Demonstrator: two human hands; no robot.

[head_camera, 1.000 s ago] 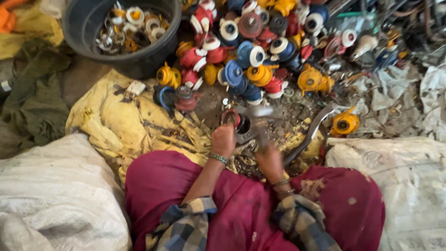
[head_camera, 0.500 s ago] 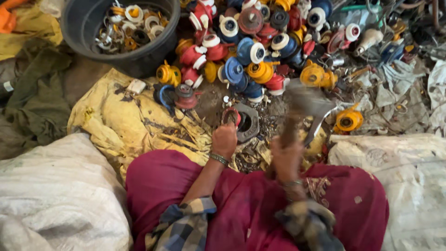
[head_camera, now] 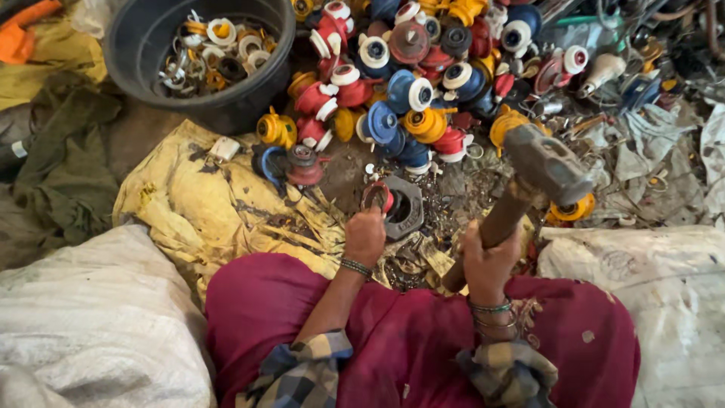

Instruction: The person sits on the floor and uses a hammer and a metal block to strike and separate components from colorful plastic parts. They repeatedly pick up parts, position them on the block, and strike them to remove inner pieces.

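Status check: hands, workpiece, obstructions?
Left hand pinning red part on metal block. Right hand gripping raised hammer. Scrap litter around block.

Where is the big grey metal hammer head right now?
In the head view, the grey metal hammer head is raised at centre-right, on a wooden handle gripped by the right hand, just right of the dark metal ring block.

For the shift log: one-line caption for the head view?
Right hand raises a hammer while left hand steadies a red part on a metal block.
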